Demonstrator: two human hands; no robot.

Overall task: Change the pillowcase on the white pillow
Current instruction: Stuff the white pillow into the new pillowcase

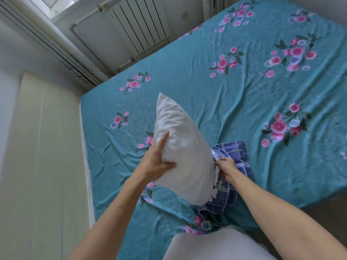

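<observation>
A white pillow (180, 149) is held above a bed, partly out of a blue plaid pillowcase (228, 184).

The pillow is gripped on its left side by the left hand (159, 162), thumb wrapped under and index finger laid straight along the fabric. The edge of the pillowcase (bunched at the pillow's right, lower end) is pinched by the right hand (226, 166). Beneath lies a teal sheet (244, 102) printed with pink flowers; a white radiator (139, 27) is seen at the far left.

pillow (180, 147) above bed (244, 91), pillowcase (234, 160) rightward
</observation>
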